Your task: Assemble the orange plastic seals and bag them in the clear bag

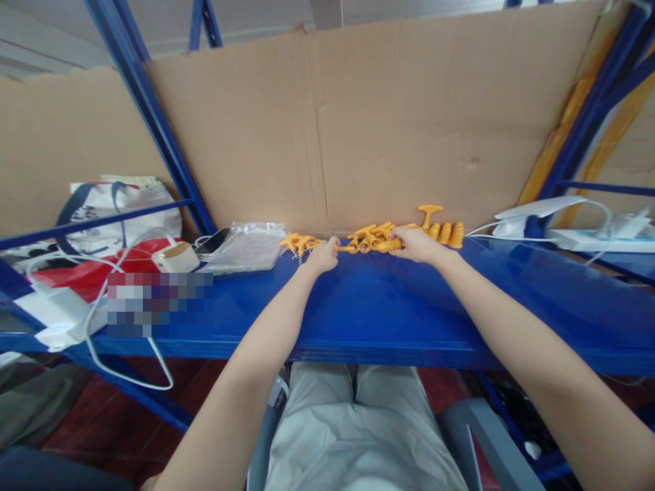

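Along the back of the blue shelf (379, 307) lies a row of orange plastic pieces. My left hand (325, 256) is closed at the row's left part, and a threaded orange piece (344, 249) sticks out from its fingers to the right. My right hand (417, 245) is closed on a rounded orange plastic piece (387, 245). Between the hands, several orange pieces with ring-shaped ends (367, 237) lie side by side. Left of my left hand are orange pieces with small chains (299, 243). Beyond my right hand stand an orange T-shaped handle (430, 215) and several ribbed orange cylinders (446, 233).
A cardboard panel (409, 123) closes off the back. At left are a clear plastic bag (248, 249), a phone (213, 241), a white charger (177, 258), cables and a cloth bag (123, 211). White cables and a power strip (604, 240) lie at right, near the blue upright (578, 129).
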`<state>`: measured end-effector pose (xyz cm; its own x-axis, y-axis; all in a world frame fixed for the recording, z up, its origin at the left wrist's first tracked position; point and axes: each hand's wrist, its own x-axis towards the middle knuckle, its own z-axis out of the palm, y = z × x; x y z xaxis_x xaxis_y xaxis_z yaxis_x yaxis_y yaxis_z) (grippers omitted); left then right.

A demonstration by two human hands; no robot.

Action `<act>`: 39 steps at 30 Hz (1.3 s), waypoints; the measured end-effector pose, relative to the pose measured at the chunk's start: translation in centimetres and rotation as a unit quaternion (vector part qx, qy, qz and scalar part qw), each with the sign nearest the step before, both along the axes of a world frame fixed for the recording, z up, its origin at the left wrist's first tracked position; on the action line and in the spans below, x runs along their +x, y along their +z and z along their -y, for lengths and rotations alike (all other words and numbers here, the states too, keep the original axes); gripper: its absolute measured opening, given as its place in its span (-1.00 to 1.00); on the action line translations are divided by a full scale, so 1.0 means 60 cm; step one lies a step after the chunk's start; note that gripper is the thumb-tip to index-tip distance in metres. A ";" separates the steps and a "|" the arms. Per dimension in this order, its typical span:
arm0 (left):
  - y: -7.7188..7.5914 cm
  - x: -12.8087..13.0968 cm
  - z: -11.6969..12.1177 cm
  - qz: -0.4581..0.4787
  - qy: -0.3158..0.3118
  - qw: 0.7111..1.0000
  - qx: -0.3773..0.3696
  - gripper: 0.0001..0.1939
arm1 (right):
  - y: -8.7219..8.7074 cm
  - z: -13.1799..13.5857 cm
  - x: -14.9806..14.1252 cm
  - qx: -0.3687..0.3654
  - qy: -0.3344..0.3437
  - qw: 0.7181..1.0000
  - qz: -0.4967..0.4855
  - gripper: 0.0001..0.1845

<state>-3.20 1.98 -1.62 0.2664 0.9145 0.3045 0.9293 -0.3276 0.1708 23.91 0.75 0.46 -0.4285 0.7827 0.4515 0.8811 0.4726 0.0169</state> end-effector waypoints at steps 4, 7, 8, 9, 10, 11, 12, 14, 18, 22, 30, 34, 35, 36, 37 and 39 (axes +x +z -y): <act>0.000 0.001 0.000 -0.001 -0.003 1.000 0.005 -0.61 | -0.004 0.009 -0.018 -0.007 0.011 1.000 0.018 -0.75; 0.000 0.002 0.000 0.005 -0.007 1.000 0.006 -0.62 | -0.006 0.010 -0.021 -0.015 0.014 1.000 0.010 -0.74; -0.001 0.002 0.000 0.006 -0.006 1.000 0.006 -0.62 | -0.006 0.009 -0.021 -0.016 0.016 1.000 0.002 -0.74; -0.001 0.002 0.000 0.007 -0.006 1.000 0.007 -0.62 | -0.007 0.009 -0.021 -0.017 0.020 1.000 -0.005 -0.75; -0.001 0.002 0.000 0.006 -0.006 1.000 0.008 -0.62 | -0.008 0.007 -0.021 -0.019 0.023 0.999 -0.013 -0.75; -0.001 0.002 0.000 0.004 -0.007 1.000 0.009 -0.62 | -0.010 0.006 -0.020 -0.020 0.026 0.999 -0.020 -0.76; -0.001 0.002 0.000 0.001 -0.009 1.000 0.009 -0.62 | -0.011 0.004 -0.020 -0.021 0.029 0.999 -0.028 -0.77; -0.002 0.003 0.001 -0.004 -0.014 1.000 0.012 -0.63 | -0.015 0.001 -0.020 -0.025 0.039 0.998 -0.042 -0.78; -0.002 0.011 0.005 -0.002 -0.037 0.999 0.029 -0.66 | -0.024 -0.008 -0.024 -0.034 0.072 0.994 -0.069 -0.82; -0.001 0.025 0.013 0.014 -0.085 0.995 0.059 -0.68 | -0.029 -0.017 -0.025 -0.034 0.081 0.992 -0.091 -0.83; 0.005 0.025 0.015 0.045 -0.122 0.990 0.056 -0.74 | -0.038 -0.034 -0.007 -0.093 0.127 0.966 -0.205 -0.85; 0.002 0.019 0.009 0.043 -0.141 0.987 0.055 -0.76 | -0.043 -0.037 -0.009 -0.159 0.137 0.936 -0.283 -0.77; 0.002 0.019 0.008 0.042 -0.146 0.987 0.060 -0.77 | -0.043 -0.037 -0.010 -0.167 0.135 0.931 -0.294 -0.76; 0.002 0.018 0.007 0.040 -0.150 0.986 0.065 -0.78 | -0.044 -0.037 -0.011 -0.171 0.130 0.929 -0.301 -0.76; 0.001 0.018 0.007 0.037 -0.153 0.985 0.069 -0.78 | -0.044 -0.038 -0.012 -0.172 0.125 0.928 -0.306 -0.77; 0.002 0.019 0.007 0.028 -0.154 0.985 0.074 -0.77 | -0.044 -0.038 -0.013 -0.174 0.114 0.927 -0.311 -0.78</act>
